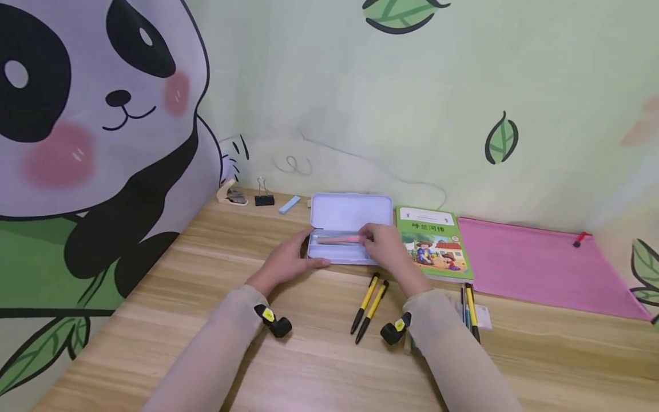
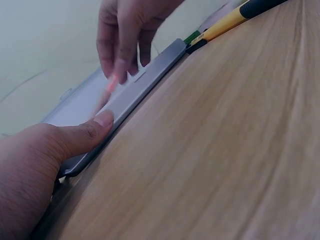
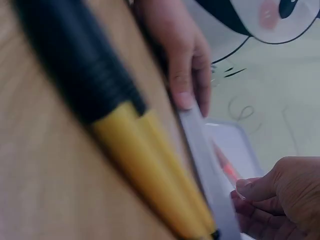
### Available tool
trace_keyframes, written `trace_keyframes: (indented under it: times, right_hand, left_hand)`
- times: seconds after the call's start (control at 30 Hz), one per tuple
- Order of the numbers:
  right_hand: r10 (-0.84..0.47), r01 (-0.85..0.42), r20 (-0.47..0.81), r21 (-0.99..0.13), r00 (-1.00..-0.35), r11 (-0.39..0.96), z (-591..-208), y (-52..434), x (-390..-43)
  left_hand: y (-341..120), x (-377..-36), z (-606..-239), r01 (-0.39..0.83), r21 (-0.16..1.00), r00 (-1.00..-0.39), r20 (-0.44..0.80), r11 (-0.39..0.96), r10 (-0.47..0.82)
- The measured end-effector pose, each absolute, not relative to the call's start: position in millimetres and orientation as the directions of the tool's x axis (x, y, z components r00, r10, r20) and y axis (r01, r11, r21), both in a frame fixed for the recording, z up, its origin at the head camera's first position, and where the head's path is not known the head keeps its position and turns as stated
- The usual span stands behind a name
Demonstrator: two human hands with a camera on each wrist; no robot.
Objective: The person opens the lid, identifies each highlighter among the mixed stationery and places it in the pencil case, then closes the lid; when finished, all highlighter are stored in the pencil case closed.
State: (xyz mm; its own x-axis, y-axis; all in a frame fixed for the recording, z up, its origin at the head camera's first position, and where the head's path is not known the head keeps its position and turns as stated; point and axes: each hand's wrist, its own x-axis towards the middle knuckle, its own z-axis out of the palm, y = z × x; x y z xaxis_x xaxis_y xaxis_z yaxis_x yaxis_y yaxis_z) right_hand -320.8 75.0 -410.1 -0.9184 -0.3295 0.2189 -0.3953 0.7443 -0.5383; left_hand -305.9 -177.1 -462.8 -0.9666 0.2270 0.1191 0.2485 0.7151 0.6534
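A pale lilac pencil case [image 1: 352,212] lies on the table with its lid raised toward the wall. My left hand [image 1: 288,260] grips its left end, the thumb on the front rim and the other fingers round the side. Over the right half of the tray, my right hand [image 1: 385,245] pinches one end of a slim, pink-ended stick [image 1: 336,240]; whether it is a pen or a pencil I cannot tell. This stick slants low along the tray, as the right wrist view also shows. Two yellow-and-black pens [image 1: 369,309] lie in front of the case.
A green picture book [image 1: 435,229] lies right of the case, beside a pink pouch [image 1: 535,269]. More pens [image 1: 471,312] lie near my right sleeve. Along the wall are a black binder clip [image 1: 265,200], a light blue strip [image 1: 289,205] and a beige curved object [image 1: 225,193].
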Motion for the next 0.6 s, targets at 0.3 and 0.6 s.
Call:
trace_keyframes:
  times: [0.3,0.6]
  right_hand:
    - [-0.347,-0.417,0.231,-0.468,-0.909,0.779,-426,70,-324]
    - [-0.394,-0.457,0.233,-0.438,-0.889,0.774,-430,70,-321]
  left_hand:
    - [-176,-305,-459,0.267,0.650,-0.962,0.133,0.711,0.239]
    - [-178,-308,-465,0.272,0.651,-0.961,0.140,0.709,0.240]
